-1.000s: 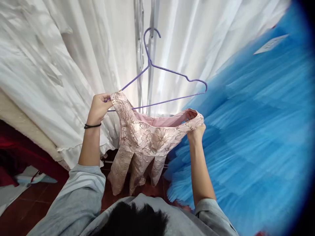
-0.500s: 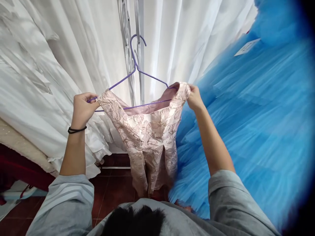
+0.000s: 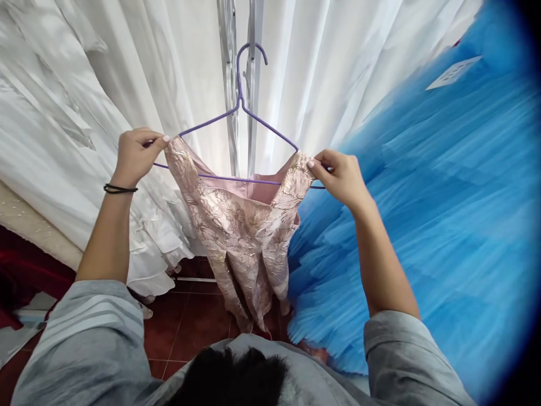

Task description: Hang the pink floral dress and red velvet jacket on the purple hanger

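A pink dress (image 3: 236,220) with a shiny floral pattern hangs in front of me on a purple hanger (image 3: 240,102). My left hand (image 3: 137,155), with a black band at the wrist, pinches the dress's left shoulder together with that end of the hanger. My right hand (image 3: 338,175) pinches the right shoulder between thumb and fingers; the hanger's right end pokes out beneath it. Both straps now lie over the hanger's arms. The hanger's hook overlaps a metal post in view; whether they touch I cannot tell.
White curtain-like fabric (image 3: 186,67) fills the back, with white ruffled garments (image 3: 67,129) at the left. A metal post (image 3: 252,129) stands behind the hanger. A large blue tulle dress (image 3: 414,214) with a white tag (image 3: 454,73) takes up the right side. Dark red tiles (image 3: 190,321) cover the floor.
The right strap has gone onto the hanger's right arm, whose end now shows beyond it. My right hand has turned to pinch the shoulder from above. The hanger tilts down to the right.
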Motion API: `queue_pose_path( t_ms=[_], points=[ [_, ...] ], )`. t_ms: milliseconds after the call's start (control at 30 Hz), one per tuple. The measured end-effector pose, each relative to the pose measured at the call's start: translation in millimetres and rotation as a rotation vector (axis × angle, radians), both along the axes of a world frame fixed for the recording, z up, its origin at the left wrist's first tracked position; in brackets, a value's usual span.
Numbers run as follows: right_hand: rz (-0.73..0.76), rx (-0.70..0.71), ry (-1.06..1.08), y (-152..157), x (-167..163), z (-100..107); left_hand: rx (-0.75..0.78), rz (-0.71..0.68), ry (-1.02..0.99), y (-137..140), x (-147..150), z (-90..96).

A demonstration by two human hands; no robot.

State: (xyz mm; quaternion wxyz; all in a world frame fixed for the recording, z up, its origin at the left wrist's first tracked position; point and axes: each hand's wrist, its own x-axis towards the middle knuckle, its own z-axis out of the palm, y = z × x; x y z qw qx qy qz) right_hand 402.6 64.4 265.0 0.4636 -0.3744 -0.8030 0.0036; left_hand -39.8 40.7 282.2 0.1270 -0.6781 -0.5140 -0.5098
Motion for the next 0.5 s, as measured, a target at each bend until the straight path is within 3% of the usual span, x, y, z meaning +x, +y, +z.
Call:
queue_pose_path(
  t_ms=[133,233,333,400,467,500],
  points=[
    [-0.012,-0.012,0.152,20.1,-5.0,-31.6,0.020,-0.033,0.022,2.3,-0.9,-10.7],
    [0.057,-0.097,0.365,38.1,11.1,-75.9,0.035,-0.113,-0.215,9.8,-9.1,-49.1],
    [0.034,-0.281,0.563,39.8,27.3,-156.0,-0.017,-0.208,-0.638,12.7,-23.6,-121.3],
    [-0.031,-0.541,0.632,22.7,25.7,-221.1,-0.350,-0.169,-0.817,4.8,-24.8,-184.1],
    [-0.105,-0.860,0.578,-9.3,10.9,-279.6,-0.580,-0.116,-0.832,-13.3,-12.7,-248.6],
    [-0.088,-0.911,0.556,-28.7,-0.1,-302.0,-0.675,-0.090,-0.829,-25.5,-2.1,-278.4]
  ],
)
